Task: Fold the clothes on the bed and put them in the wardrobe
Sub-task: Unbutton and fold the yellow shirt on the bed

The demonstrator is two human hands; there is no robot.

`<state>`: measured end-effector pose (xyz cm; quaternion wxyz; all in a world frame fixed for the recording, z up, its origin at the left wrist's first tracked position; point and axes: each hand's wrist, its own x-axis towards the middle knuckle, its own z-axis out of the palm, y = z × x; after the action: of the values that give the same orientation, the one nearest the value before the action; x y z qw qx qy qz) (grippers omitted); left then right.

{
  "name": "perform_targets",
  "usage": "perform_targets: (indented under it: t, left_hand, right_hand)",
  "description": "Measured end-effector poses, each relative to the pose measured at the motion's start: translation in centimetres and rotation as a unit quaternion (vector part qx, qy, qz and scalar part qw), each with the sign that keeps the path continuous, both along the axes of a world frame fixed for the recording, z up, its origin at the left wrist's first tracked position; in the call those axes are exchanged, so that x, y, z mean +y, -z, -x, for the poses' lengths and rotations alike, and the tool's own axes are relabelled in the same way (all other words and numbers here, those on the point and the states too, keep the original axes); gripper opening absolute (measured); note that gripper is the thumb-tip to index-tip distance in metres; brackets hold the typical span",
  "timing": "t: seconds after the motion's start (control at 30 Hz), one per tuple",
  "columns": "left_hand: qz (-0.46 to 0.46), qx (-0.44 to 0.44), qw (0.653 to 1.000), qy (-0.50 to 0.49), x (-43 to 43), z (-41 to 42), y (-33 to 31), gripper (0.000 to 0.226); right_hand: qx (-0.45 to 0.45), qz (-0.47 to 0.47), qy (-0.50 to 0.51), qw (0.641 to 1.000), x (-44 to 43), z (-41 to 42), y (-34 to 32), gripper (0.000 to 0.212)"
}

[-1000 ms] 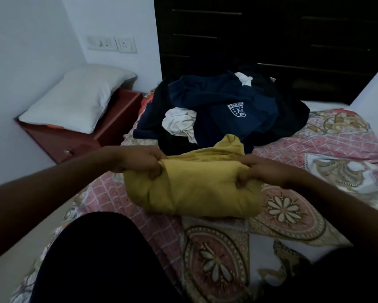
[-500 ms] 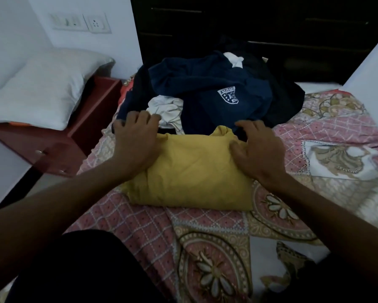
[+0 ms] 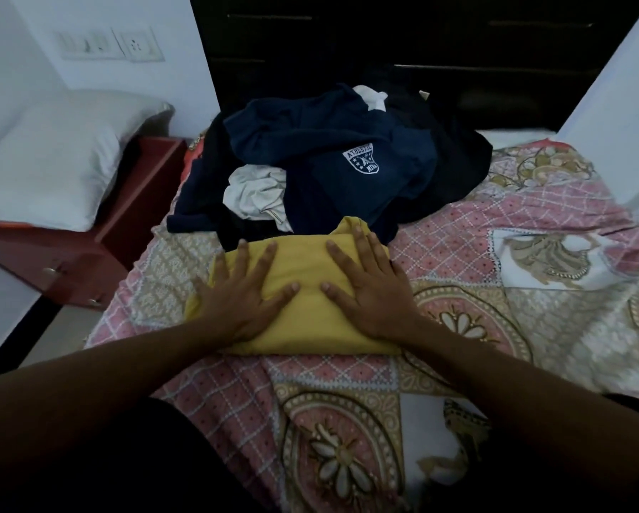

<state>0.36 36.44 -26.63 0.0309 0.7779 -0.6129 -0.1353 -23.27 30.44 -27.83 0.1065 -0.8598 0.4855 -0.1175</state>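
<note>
A folded yellow garment point(image 3: 303, 268) lies on the patterned pink bedspread point(image 3: 477, 235) in front of me. My left hand point(image 3: 244, 294) lies flat on its left half, fingers spread and straight. My right hand point(image 3: 369, 283) presses flat on its right half in the same way. Just behind the yellow garment sits a loose pile of clothes: a navy top with a white crest point(image 3: 347, 161), a crumpled white piece point(image 3: 258, 194) and black garments point(image 3: 454, 161).
A dark wardrobe point(image 3: 421, 38) with drawer handles stands behind the bed. A red-brown bedside cabinet point(image 3: 88, 253) at the left carries a white pillow point(image 3: 59, 153). A white wall edge point(image 3: 613, 105) rises at the right. Floor shows at the lower left.
My hands let go of the yellow garment's top corners, laid it down folded, and slid inward; both palms now lie flat on its middle. My view moved closer over the bed.
</note>
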Motion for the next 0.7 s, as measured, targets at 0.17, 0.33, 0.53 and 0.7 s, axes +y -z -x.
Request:
perform_targets:
  t: [0.17,0.33,0.53,0.7]
  left_hand:
    - [0.024,0.010,0.997,-0.070,0.4,0.4,-0.9,0.093]
    - [0.151,-0.019,0.987,0.046,1.1,-0.5,-3.2,0.095]
    - [-0.014,-0.067,0.968,0.242,2.8,2.2,-2.8,0.110]
    - [-0.008,-0.092,0.971,0.218,3.5,2.7,-3.0,0.121]
  right_hand:
    - [-0.095,-0.077,0.093,0.988,0.8,0.3,-0.2,0.089]
    - [-0.249,-0.179,0.199,0.931,1.1,1.5,-2.2,0.115]
    - [-0.386,-0.392,0.247,0.797,1.0,1.8,-4.9,0.075]
    - [-0.428,-0.509,0.204,0.719,-0.1,1.1,-5.5,0.053]
